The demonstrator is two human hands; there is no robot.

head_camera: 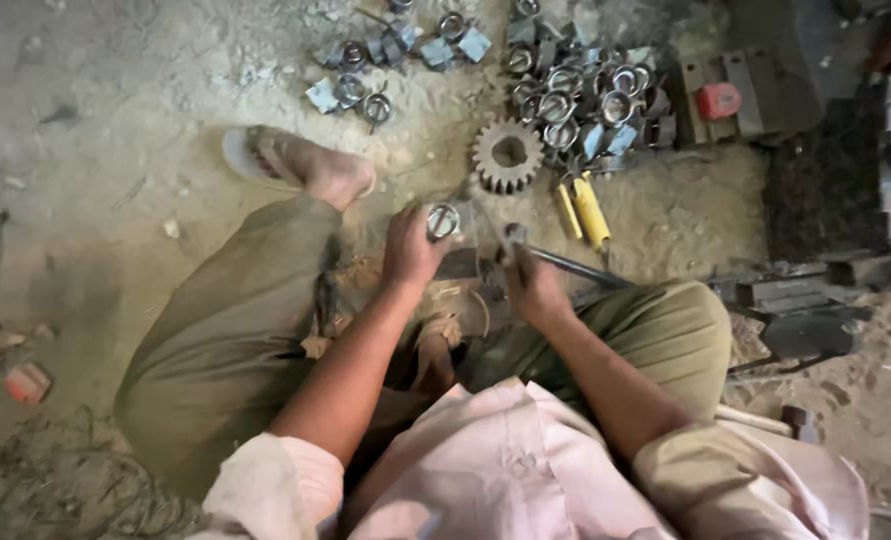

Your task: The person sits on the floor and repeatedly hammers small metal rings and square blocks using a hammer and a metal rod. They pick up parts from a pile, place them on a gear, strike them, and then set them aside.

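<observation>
I squat on a sandy floor. My left hand [412, 248] grips a small shiny metal ring piece [443, 220] between its fingers, held just above the ground. My right hand [531, 285] is closed around the handle of a dark metal tool [575, 267], whose head [514, 234] sits close beside the ring piece. A pile of similar shiny rings and grey blocks [580, 95] lies ahead on the floor, past a large toothed gear [507, 154].
A smaller cluster of ring pieces [385, 60] lies at the top centre. Yellow-handled pliers [585, 210] rest by the gear. My sandalled foot [300, 165] points left. Dark metal machinery [845, 190] stands at the right, with a red object [717, 100] on it. Tangled wire [75, 490] lies lower left.
</observation>
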